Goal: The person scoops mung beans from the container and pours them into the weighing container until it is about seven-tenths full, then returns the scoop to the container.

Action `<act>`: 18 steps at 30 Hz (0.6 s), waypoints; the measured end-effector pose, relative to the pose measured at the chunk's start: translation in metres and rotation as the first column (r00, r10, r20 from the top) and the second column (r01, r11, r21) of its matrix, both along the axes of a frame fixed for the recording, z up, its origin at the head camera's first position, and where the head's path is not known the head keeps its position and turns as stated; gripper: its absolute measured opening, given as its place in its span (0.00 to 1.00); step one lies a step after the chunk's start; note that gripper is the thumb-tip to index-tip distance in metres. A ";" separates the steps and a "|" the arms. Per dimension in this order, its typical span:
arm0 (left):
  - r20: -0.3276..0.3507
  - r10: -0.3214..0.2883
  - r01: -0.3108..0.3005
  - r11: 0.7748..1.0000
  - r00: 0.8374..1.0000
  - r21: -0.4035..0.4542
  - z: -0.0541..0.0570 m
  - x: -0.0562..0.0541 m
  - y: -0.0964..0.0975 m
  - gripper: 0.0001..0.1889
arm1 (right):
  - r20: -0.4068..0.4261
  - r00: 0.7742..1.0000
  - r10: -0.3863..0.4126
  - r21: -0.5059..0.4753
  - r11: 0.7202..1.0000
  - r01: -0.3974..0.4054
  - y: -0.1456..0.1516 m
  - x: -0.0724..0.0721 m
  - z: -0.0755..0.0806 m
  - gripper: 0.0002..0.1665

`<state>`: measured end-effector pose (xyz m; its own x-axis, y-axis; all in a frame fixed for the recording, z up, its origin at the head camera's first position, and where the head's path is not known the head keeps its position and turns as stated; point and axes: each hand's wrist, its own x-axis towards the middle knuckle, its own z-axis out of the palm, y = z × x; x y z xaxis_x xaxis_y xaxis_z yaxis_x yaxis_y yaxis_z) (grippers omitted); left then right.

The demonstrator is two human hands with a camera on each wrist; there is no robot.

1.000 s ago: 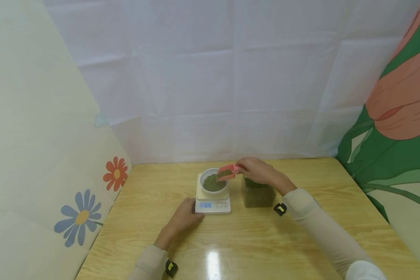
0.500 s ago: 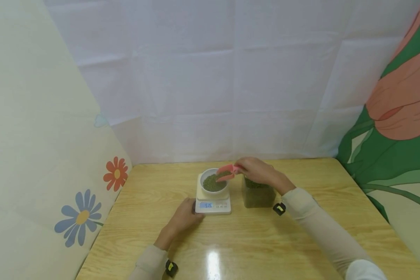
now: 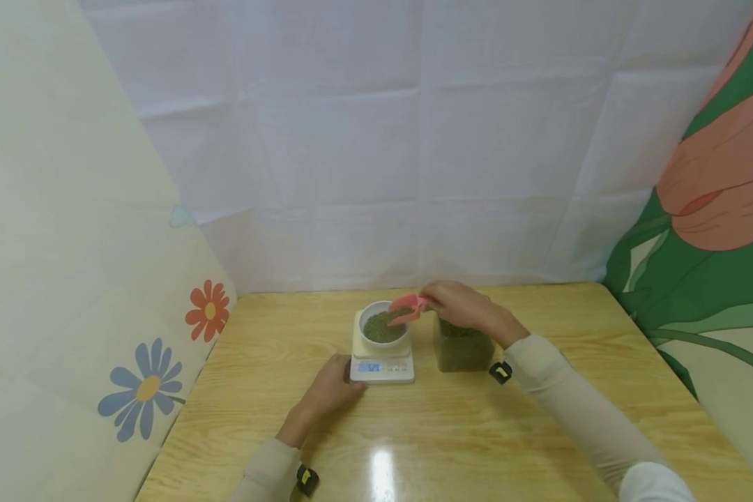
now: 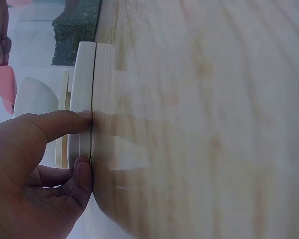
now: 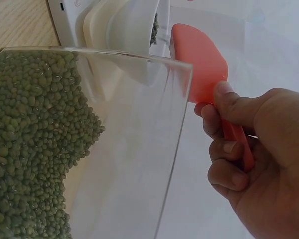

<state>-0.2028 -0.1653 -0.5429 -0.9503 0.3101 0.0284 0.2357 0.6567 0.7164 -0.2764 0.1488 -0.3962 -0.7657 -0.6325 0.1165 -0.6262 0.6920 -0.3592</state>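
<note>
A white kitchen scale point(image 3: 381, 370) with a lit display bears a white bowl point(image 3: 364, 337) partly filled with green mung beans point(image 3: 379, 328). My left hand point(image 3: 332, 385) holds the scale's front left corner, thumb and fingers against its sides, as the left wrist view shows. My right hand point(image 3: 458, 305) grips the handle of a pink scoop point(image 5: 199, 62). The scoop, with beans in it, is tilted over the bowl's right rim. Below my right hand stands a clear container point(image 5: 134, 149) of mung beans point(image 5: 32, 134), partly covered by that hand in the head view.
The wooden table point(image 3: 439, 432) carries the scale and the container side by side, near its back edge. A white cloth point(image 3: 326, 174) hangs behind it. Flower-printed panels point(image 3: 715, 293) flank the table on both sides.
The digits on the scale's display have changed. The scoop has stayed over the bowl with barely any shift, and my left hand keeps its place at the scale.
</note>
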 end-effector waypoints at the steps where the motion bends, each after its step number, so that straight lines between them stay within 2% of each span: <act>1: 0.001 -0.001 0.001 1.000 1.000 0.001 0.000 0.000 0.000 0.22 | 0.002 1.000 -0.001 0.001 1.000 0.001 0.000 0.000 0.001 0.15; 18: -0.003 -0.001 0.001 1.000 1.000 0.001 0.003 0.003 0.001 0.23 | -0.036 0.999 0.002 0.027 1.000 -0.001 0.001 0.000 0.003 0.14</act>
<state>-0.1999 -0.1639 -0.5401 -0.9498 0.3113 0.0316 0.2388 0.6558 0.7162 -0.2763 0.1495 -0.3927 -0.7603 -0.6370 0.1271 -0.6396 0.7001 -0.3172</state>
